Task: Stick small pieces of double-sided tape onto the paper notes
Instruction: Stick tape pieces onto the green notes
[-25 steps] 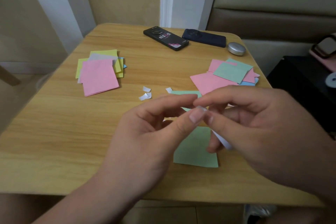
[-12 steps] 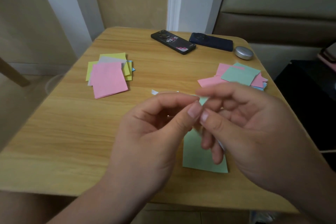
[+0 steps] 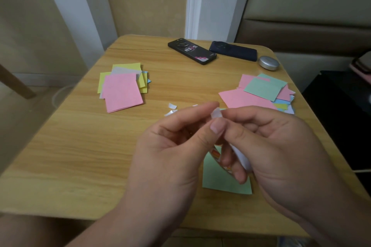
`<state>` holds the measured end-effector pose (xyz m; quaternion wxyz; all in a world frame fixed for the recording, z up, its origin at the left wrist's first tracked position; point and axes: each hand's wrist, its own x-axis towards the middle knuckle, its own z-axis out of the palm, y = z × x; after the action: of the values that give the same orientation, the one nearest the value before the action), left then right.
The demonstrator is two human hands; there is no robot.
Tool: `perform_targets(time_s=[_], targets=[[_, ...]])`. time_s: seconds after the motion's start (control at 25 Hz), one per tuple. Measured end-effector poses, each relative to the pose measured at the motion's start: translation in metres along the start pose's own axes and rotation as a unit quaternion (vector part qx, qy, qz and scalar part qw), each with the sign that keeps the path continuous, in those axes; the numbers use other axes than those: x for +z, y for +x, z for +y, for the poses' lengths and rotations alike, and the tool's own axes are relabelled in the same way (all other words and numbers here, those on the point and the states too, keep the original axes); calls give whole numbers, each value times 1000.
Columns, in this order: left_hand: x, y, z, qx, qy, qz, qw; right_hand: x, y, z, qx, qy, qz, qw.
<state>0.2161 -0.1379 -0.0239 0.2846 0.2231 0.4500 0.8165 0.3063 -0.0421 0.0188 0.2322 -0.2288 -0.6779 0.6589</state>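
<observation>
Both hands meet above the middle of the wooden table (image 3: 80,146). The left hand (image 3: 170,150) pinches a small whitish piece of tape (image 3: 216,114) between thumb and forefinger, with its other fingers loosely curled behind. The right hand (image 3: 281,146) comes up against it from the other side. Its forefinger tip touches the same piece of tape, while its lower fingers curl round a white tape strip (image 3: 242,158) with a coloured print on one side (whether it is a roll or a loose length I cannot tell).

Directly beneath the hands lies a green note (image 3: 220,182), flat on the table and partly hidden by the fingers. The piece of tape is held in the air above it.

To the left sits a stack of notes (image 3: 122,92) with a pink one on top and yellow, grey and blue edges showing under it. To the right is a looser pile of notes (image 3: 265,88) — pink and green uppermost. A few white paper scraps (image 3: 171,106) lie on the table just beyond the left hand's fingertips.

Along the far edge rest a black phone (image 3: 191,51), a dark blue phone (image 3: 232,50) just beside it and a silver oval case (image 3: 268,63) — all well apart from the hands.
</observation>
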Motion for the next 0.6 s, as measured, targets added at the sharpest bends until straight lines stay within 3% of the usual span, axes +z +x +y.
perform_targets(time_s=[0.28,0.6], targets=[[3,1,4,79,83,19,993,3,2,3,2,26,-14,1000],[13,3,14,67,97,105,988,6,2,11,-45,3,-1,999]])
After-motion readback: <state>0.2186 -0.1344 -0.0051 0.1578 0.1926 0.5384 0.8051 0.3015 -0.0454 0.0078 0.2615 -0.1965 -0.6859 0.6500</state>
